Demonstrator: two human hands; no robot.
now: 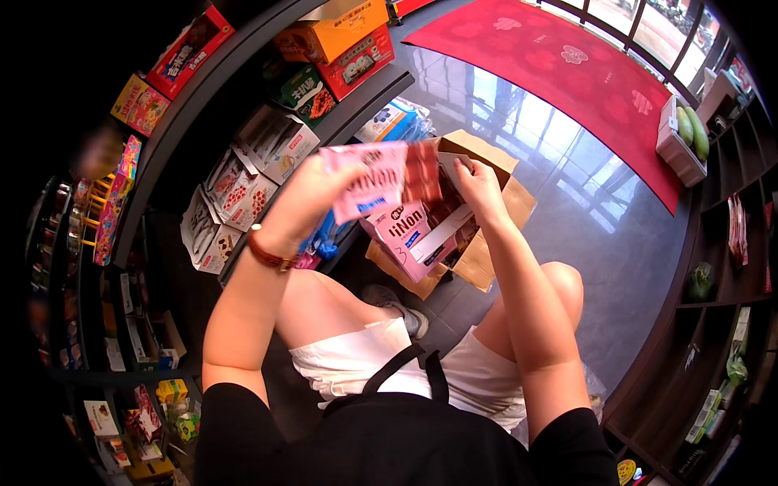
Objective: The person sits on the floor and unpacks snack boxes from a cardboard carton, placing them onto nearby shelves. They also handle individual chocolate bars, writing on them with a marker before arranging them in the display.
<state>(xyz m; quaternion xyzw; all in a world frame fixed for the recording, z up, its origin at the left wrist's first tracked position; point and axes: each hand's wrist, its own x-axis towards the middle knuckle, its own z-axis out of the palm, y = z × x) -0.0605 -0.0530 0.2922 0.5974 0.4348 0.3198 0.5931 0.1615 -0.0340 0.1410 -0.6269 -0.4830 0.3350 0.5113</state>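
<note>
A blurred pink and brown printed packet (383,179) is gripped in my left hand (331,188), above an open cardboard carton (507,212). A pink box (404,234) with a brown printed side leans tilted at the carton. My right hand (480,182) pinches the edge of a pale cardboard flap (451,165) between thumb and fingers at the carton's far right side. A white strip (440,234) lies across the pink box. The inside of the pink box is partly hidden.
Dark shelving at left carries open white snack boxes (237,188), an orange box (349,27) and a red box (358,64). Blue plastic-wrapped packs (401,121) are beside the carton. Dark shelves stand at right, near a crate (674,149) of long green vegetables. A red mat (547,67) covers part of the floor.
</note>
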